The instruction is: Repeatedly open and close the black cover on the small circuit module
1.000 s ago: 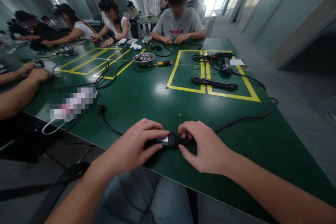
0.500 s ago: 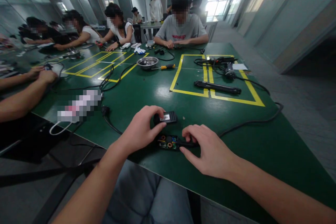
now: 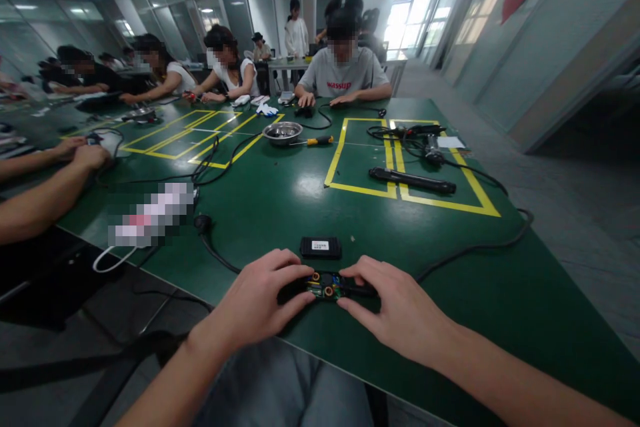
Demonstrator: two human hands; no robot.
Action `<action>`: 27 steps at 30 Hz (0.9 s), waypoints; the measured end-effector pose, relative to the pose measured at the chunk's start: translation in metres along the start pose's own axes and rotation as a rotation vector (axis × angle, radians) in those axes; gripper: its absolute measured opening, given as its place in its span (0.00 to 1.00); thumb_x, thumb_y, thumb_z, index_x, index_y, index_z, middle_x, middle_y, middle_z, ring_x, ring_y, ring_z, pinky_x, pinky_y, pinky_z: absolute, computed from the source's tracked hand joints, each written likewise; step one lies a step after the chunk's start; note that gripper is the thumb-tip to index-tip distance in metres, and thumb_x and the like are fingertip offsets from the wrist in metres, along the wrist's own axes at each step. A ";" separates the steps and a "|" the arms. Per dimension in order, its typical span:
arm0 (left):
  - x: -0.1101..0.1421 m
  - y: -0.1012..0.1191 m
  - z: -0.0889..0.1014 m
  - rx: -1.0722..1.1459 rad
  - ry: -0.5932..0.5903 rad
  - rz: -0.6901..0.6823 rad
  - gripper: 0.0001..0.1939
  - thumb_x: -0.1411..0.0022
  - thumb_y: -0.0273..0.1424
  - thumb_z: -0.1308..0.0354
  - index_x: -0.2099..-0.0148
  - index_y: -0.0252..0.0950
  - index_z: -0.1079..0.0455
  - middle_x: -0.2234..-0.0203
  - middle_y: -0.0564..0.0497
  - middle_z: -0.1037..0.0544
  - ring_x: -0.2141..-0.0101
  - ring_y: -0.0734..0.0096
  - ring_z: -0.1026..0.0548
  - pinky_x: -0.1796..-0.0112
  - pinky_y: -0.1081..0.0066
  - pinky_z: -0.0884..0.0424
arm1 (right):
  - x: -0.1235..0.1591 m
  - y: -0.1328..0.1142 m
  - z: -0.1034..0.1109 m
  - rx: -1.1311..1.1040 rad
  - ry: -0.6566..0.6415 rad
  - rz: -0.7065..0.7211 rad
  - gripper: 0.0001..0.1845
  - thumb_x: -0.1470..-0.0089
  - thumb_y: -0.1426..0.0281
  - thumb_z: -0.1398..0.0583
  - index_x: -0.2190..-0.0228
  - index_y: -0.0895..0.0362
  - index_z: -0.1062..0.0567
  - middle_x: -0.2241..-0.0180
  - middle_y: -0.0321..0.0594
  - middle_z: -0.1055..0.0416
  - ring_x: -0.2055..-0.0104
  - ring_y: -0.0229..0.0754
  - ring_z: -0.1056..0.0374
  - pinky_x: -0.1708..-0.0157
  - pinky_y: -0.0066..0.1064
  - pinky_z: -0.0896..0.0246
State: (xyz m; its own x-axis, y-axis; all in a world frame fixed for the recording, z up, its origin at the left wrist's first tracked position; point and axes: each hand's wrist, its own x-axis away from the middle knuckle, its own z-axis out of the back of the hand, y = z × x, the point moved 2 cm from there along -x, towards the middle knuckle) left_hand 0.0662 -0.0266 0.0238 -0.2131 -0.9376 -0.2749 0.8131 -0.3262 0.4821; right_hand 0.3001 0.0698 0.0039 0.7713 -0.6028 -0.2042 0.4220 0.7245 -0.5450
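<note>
A small circuit board (image 3: 326,285) with copper-coloured ring coils lies near the table's front edge, in what looks like an opened black case with cords at both ends. My left hand (image 3: 267,290) pinches its left end between thumb and fingers. At the right end, my right hand (image 3: 387,297) is closed on the board's edge, beside the black cable there. Just beyond the board rests a black case cover (image 3: 321,247) with a white label, touched by neither hand. My fingers partly hide both ends of the board.
A metal bowl (image 3: 283,133) and a yellow-black screwdriver (image 3: 313,141) lie farther back. A long black bar-shaped part (image 3: 413,180) sits inside yellow tape lines. At left are a blurred power strip (image 3: 155,213), a black plug (image 3: 203,223) and a co-worker's hands (image 3: 85,150). Other people sit around the table.
My left hand has let go of the black cover, leaving it on the table, and has moved down onto the board's left end. My right hand stays at the right end.
</note>
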 end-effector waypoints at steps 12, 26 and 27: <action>0.000 -0.002 0.006 0.158 0.042 -0.034 0.06 0.27 0.24 0.43 0.58 0.38 0.26 0.63 0.49 0.19 0.62 0.65 0.21 0.60 0.67 0.26 | 0.002 -0.002 0.012 -0.035 0.063 0.082 0.07 0.37 0.77 0.41 0.65 0.53 0.31 0.69 0.36 0.28 0.68 0.45 0.30 0.68 0.35 0.40; -0.071 -0.003 -0.002 -0.030 -0.036 0.067 0.16 0.31 0.28 0.31 0.42 0.42 0.19 0.48 0.46 0.15 0.49 0.53 0.19 0.45 0.53 0.23 | 0.001 -0.006 0.016 0.013 0.146 0.121 0.13 0.52 0.77 0.41 0.67 0.51 0.39 0.70 0.36 0.34 0.67 0.46 0.37 0.65 0.38 0.47; -0.067 0.000 0.001 0.006 -0.008 0.059 0.17 0.30 0.28 0.32 0.41 0.43 0.19 0.48 0.46 0.15 0.49 0.54 0.19 0.45 0.54 0.23 | 0.001 -0.006 0.016 0.012 0.146 0.112 0.14 0.51 0.76 0.41 0.67 0.51 0.40 0.70 0.35 0.35 0.67 0.45 0.37 0.65 0.37 0.47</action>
State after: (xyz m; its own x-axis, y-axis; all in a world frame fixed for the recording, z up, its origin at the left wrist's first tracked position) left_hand 0.0800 0.0364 0.0429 -0.1691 -0.9561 -0.2394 0.8213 -0.2710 0.5020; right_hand 0.3060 0.0705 0.0199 0.7368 -0.5599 -0.3790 0.3442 0.7931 -0.5025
